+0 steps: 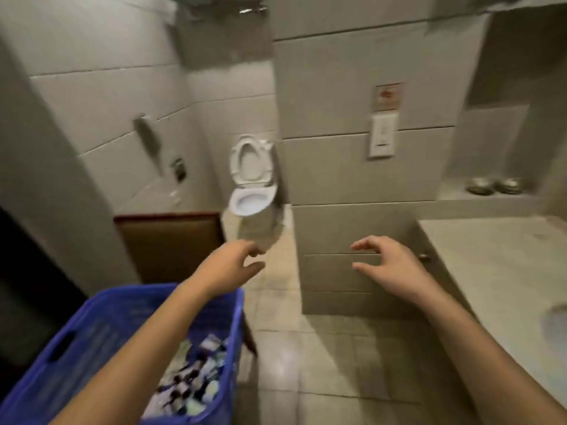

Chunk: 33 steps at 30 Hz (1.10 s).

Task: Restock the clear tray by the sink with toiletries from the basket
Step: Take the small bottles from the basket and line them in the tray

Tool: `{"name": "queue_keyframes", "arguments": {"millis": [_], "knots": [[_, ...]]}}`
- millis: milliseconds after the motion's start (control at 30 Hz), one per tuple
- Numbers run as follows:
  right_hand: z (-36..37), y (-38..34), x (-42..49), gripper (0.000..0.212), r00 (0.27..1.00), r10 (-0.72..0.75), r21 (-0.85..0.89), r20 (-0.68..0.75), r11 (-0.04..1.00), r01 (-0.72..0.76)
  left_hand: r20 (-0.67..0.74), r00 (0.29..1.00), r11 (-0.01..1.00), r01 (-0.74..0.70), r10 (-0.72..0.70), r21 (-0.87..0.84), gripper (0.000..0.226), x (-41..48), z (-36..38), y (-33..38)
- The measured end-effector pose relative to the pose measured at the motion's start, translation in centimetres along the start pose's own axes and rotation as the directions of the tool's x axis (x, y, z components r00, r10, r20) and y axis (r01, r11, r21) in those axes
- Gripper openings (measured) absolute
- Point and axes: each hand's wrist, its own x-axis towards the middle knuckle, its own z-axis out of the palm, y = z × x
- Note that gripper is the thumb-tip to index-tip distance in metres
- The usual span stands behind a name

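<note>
At the lower left, nearest of all, sits the blue basket [101,326], with its toiletries [190,381] heaped at the right-hand end. Just beyond it, mid-frame, the left hand [233,262] and right hand [389,265] both hang in the air with fingers loosely bent, holding nothing. The clear tray is nowhere in view; I'd guess it lies along the counter [491,256] at the right, somewhere by the sink [555,329] at the frame's edge. Best to dip one hand into the basket first, gather a few pieces, then turn right. The toilet [251,185] stands far back at centre.
</note>
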Motion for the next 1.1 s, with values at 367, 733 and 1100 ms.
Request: {"name": "queue_keyframes", "arguments": {"millis": [367, 733, 1100], "knots": [[16.2, -13.1, 9.8, 0.033, 0.86, -0.354, 0.039, 0.368, 0.93, 0.366, -0.002, 0.835, 0.835, 0.55, -0.55, 0.034, 0.034, -12.1, -1.2, -15.6], [25.4, -14.5, 19.5, 0.034, 0.494, -0.421, -0.048, 0.761, 0.722, 0.69, 0.016, 0.426, 0.425, 0.904, -0.904, -0.052, 0.024, -12.3, 3.6, -23.3], [36.0, -13.5, 21.4, 0.033, 0.269, -0.283, 0.028, 0.921, 0.735, 0.677, 0.323, 0.23, 0.188, 0.97, -0.918, -0.155, 0.028, -12.0, 11.7, -27.0]]}}
